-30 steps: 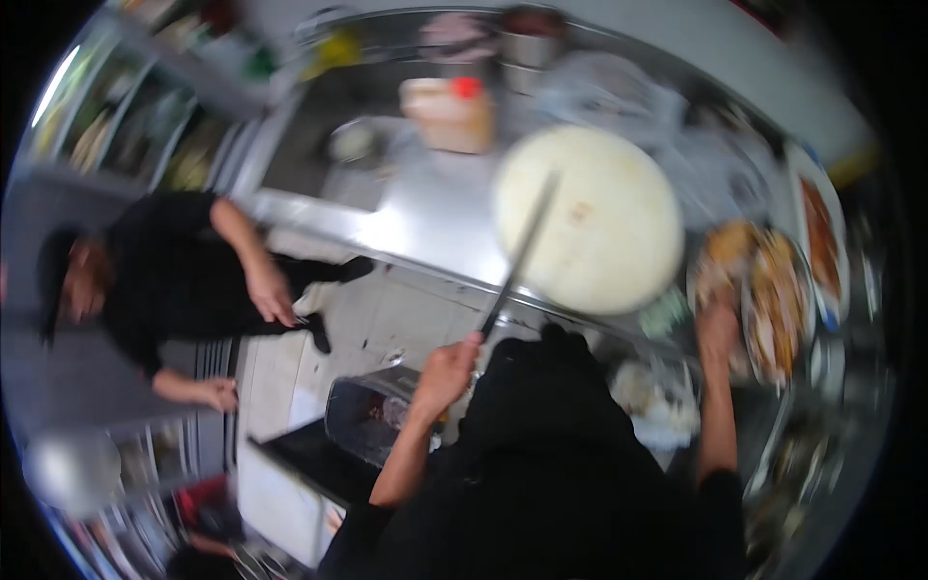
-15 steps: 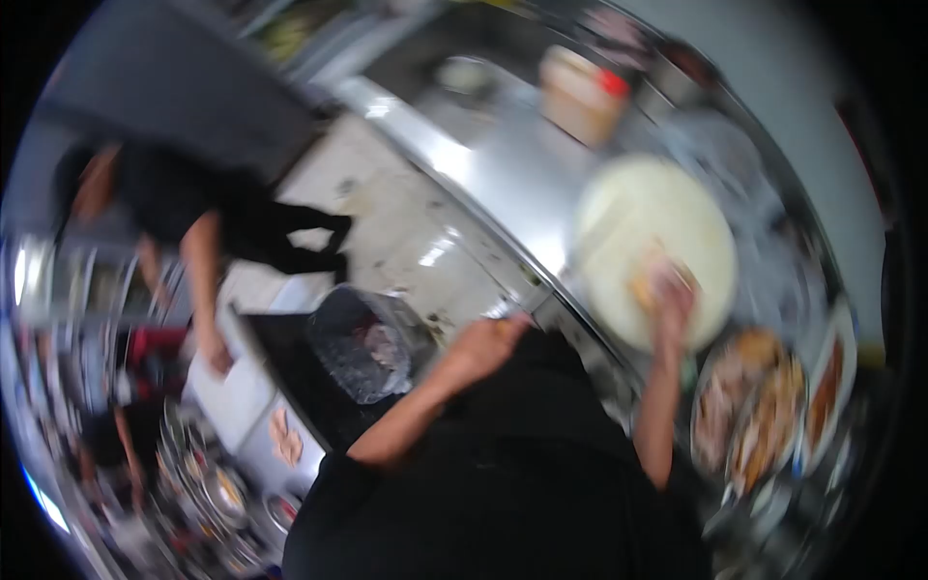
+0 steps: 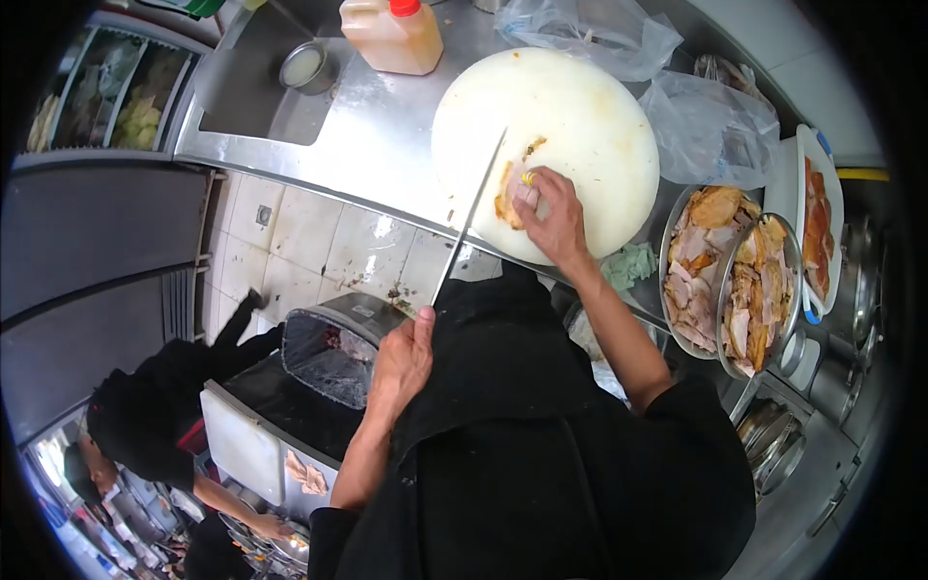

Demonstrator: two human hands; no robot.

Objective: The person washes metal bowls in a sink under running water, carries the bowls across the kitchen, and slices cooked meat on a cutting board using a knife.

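My left hand (image 3: 398, 362) is closed around the handle end of a long thin knife (image 3: 470, 220). The blade, seen nearly edge-on, slants up across the near edge of a round white cutting board (image 3: 590, 116). On that board my right hand (image 3: 554, 215) is closed on a small piece of meat (image 3: 524, 191) with browned edges, its fingers bent over it. Something small and yellow shows at the fingertips; I cannot make out what it is. Brown scraps and crumbs lie around the meat.
Right of the board stand two metal dishes of cut meat (image 3: 698, 266), a white tray (image 3: 839, 208), plastic bags (image 3: 710, 126) and a green cloth (image 3: 630, 266). Behind are a jug (image 3: 391, 37) and a metal bowl (image 3: 307, 68). A lined bin (image 3: 329, 358) and another person (image 3: 155, 406) are at left.
The view has turned and sharpened, so the board sits further left. The knife shows clearly in my left hand, which was blurred before. My right hand stays at the meat on the board.
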